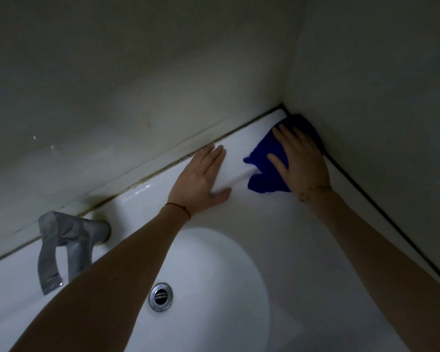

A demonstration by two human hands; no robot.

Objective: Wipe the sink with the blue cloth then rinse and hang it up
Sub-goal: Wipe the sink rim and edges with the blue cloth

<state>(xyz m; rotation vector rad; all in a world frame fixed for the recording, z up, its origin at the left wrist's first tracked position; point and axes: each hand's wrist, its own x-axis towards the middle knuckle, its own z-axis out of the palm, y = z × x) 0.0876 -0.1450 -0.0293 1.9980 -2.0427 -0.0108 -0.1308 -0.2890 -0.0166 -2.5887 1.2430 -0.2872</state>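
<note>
The white sink fills the lower frame, its round basin below the middle. A blue cloth lies crumpled on the sink's back ledge, close to the far right corner. My right hand presses flat on the cloth with straight fingers. My left hand rests flat on the bare ledge just left of the cloth, fingers pointing to the wall and thumb spread out. Part of the cloth is hidden under my right palm.
A grey metal tap stands at the back left of the sink. A chrome drain plug sits in the basin bottom. Pale walls meet in the corner right behind the cloth, with a dark grimy seam along the ledge.
</note>
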